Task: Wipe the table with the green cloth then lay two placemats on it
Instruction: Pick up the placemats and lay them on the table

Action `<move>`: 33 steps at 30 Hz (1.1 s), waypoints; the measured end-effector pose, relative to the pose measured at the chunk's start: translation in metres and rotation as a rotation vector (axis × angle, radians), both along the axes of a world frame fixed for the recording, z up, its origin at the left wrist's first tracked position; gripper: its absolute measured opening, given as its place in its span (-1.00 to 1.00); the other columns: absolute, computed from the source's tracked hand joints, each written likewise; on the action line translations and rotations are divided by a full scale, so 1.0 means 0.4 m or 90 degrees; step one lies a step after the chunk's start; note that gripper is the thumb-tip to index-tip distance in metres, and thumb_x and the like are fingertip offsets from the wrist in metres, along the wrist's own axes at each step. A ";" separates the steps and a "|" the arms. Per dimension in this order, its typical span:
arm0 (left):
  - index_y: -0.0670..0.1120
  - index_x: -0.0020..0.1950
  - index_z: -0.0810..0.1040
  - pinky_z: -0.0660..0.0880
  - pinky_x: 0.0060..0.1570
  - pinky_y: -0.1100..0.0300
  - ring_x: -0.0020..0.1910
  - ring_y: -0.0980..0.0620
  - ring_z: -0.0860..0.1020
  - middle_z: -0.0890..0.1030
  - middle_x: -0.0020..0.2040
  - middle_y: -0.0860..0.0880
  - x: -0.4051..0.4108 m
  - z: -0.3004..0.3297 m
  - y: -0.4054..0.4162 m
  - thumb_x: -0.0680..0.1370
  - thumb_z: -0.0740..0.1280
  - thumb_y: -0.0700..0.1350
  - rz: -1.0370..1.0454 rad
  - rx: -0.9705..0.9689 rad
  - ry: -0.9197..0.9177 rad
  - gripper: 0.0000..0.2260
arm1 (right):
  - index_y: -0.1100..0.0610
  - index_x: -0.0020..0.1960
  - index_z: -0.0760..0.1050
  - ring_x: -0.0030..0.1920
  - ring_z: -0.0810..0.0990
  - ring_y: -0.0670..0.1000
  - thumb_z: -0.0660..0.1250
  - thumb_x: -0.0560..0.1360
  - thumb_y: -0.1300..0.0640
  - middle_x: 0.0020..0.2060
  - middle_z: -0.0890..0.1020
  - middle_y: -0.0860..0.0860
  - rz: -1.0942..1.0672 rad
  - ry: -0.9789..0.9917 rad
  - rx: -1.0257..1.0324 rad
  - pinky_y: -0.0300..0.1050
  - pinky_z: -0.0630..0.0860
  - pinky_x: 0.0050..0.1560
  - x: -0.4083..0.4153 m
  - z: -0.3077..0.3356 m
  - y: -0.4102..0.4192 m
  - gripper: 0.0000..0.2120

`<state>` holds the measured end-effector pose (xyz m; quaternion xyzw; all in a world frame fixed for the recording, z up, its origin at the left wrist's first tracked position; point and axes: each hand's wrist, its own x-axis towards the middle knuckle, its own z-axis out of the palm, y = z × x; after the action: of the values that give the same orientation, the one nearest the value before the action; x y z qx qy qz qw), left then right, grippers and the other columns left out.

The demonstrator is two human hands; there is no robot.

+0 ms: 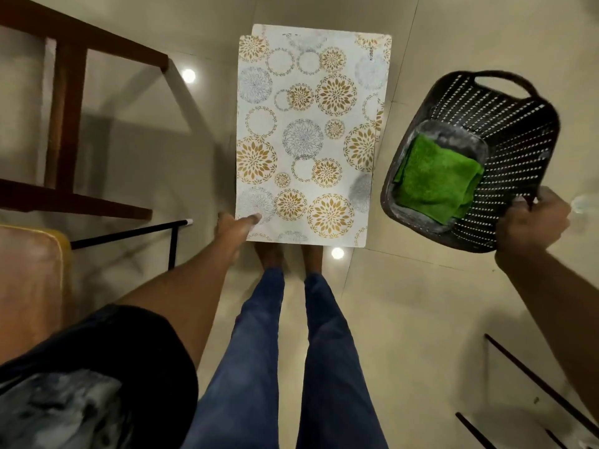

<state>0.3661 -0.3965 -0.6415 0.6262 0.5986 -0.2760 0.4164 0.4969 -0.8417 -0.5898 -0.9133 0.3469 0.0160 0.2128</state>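
Note:
My left hand (235,233) grips the near left corner of a stack of white placemats (308,134) printed with gold and grey flower circles; a second mat's edge shows behind the top one. The mats hang flat above the floor in front of my feet. My right hand (531,222) holds the rim of a black perforated basket (515,124), tilted toward me. Inside the basket lies a folded green cloth (437,176) on a grey liner.
A glass-topped table with a dark wooden frame (68,102) stands at the left, a cushioned seat (29,273) near its corner. Thin black metal legs (129,234) show at left and lower right. Beige tiled floor (421,319) lies below, with my legs in blue jeans.

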 end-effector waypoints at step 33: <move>-0.15 0.39 0.61 0.70 0.02 0.18 0.09 0.12 0.74 0.73 0.07 0.20 0.040 0.277 0.267 0.66 0.34 -0.33 0.213 0.223 -0.513 -0.70 | 0.12 0.16 0.60 -0.06 0.41 0.02 0.18 0.41 -0.11 -0.12 0.54 -0.03 0.106 -0.060 0.197 -0.07 0.40 0.00 0.132 -0.145 0.315 -0.53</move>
<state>0.3820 -0.2897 -0.5307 0.6390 0.5197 0.1652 0.5425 0.5495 -0.7158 -0.6476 -0.8950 0.2531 0.0437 0.3648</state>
